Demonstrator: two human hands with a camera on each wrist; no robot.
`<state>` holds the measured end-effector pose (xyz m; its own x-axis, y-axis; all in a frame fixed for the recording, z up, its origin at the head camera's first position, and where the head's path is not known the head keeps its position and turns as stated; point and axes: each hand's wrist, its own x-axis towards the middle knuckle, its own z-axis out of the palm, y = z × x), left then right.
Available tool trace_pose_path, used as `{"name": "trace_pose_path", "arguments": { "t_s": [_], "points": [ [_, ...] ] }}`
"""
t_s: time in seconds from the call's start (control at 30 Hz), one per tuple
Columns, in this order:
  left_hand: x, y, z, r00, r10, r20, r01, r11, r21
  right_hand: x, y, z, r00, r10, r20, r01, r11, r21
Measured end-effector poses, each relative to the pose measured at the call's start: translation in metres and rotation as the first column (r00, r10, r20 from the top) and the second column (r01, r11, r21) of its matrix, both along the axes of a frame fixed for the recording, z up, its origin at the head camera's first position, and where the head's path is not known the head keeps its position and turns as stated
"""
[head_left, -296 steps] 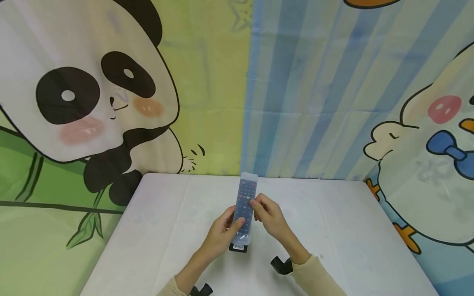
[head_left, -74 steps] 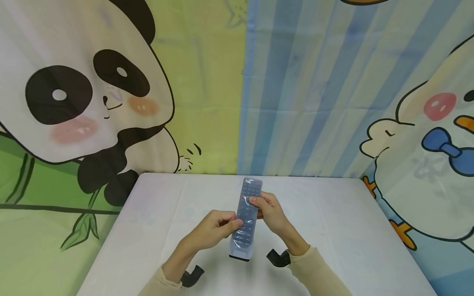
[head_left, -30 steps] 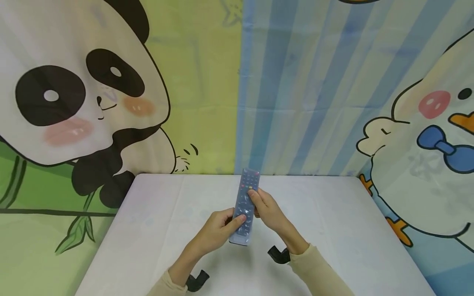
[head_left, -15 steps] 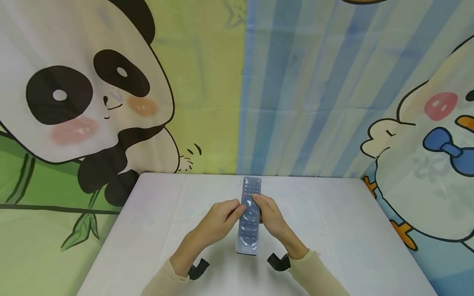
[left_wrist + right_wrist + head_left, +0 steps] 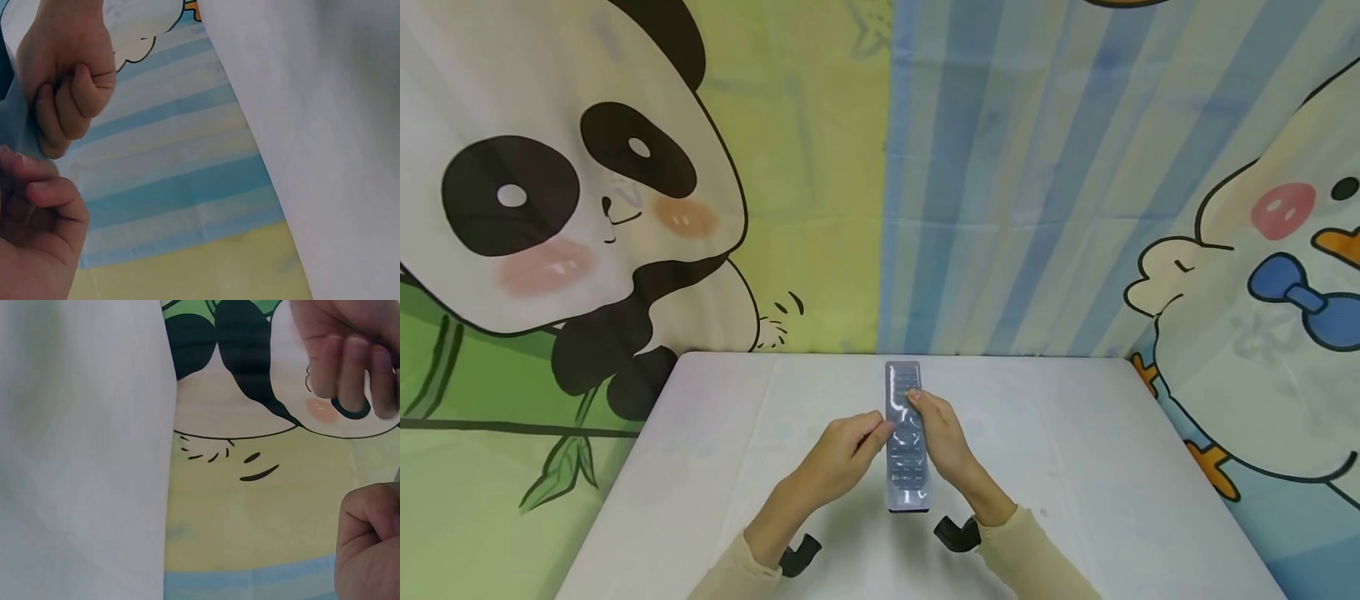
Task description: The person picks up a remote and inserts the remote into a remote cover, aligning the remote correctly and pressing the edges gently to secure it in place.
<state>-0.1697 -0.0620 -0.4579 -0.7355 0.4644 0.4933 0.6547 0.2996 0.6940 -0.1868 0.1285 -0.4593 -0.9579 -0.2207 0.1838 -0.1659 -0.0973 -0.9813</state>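
A dark remote control (image 5: pixel 907 457) with rows of buttons stands nearly upright in the head view, inside a clear bluish plastic sleeve (image 5: pixel 910 500). Only a thin dark edge of it shows below the sleeve's lower end. My left hand (image 5: pixel 838 457) pinches the sleeve's left edge about midway up, thumb tip at the film. On the other side my right hand (image 5: pixel 947 440) grips the remote in its sleeve, thumb over the upper buttons and fingers behind. In the left wrist view the film (image 5: pixel 17 119) stretches between both hands; the remote itself is mostly hidden there.
Both hands are over a white-covered table (image 5: pixel 737 433). Behind its far edge hangs a printed cloth (image 5: pixel 1000 183) with a panda and a white bird. Black curved pieces (image 5: pixel 801 554) sit at both wrists, by the beige sleeve cuffs (image 5: pixel 741 567).
Earlier the remote's black lower end, with a white label, stuck out below the plastic; now just a thin edge shows. The left hand moved up along it, and the remote has swung more upright.
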Motion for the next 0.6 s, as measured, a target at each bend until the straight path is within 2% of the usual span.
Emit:
{"name": "trace_pose_path", "arguments": {
  "t_s": [0.1, 0.2, 0.3, 0.4, 0.5, 0.6],
  "points": [
    [-0.001, -0.006, -0.006, 0.987, 0.063, -0.147, -0.067, 0.998, -0.019, -0.001, 0.002, 0.002, 0.997, 0.019, 0.072, -0.017, 1.000, -0.025],
    [-0.001, -0.010, -0.011, 0.946, 0.081, -0.313, -0.101, 0.994, -0.047, 0.000, 0.003, 0.003, 0.992, 0.040, 0.123, -0.034, 0.998, -0.055],
    [-0.002, -0.011, -0.013, 0.897, 0.024, -0.441, -0.063, 0.995, -0.075, 0.003, 0.002, 0.002, 0.983, 0.097, 0.158, -0.083, 0.992, -0.092],
    [-0.001, -0.011, -0.012, 0.850, -0.023, -0.526, -0.031, 0.995, -0.094, 0.005, -0.001, 0.000, 0.972, 0.136, 0.190, -0.111, 0.985, -0.134],
    [-0.001, -0.011, -0.009, 0.806, -0.029, -0.592, -0.020, 0.997, -0.075, 0.006, -0.004, -0.001, 0.965, 0.144, 0.219, -0.111, 0.981, -0.156],
    [-0.002, -0.011, -0.006, 0.767, -0.025, -0.641, -0.011, 0.999, -0.051, 0.008, -0.005, -0.002, 0.959, 0.145, 0.244, -0.120, 0.986, -0.116]
  ]
}}
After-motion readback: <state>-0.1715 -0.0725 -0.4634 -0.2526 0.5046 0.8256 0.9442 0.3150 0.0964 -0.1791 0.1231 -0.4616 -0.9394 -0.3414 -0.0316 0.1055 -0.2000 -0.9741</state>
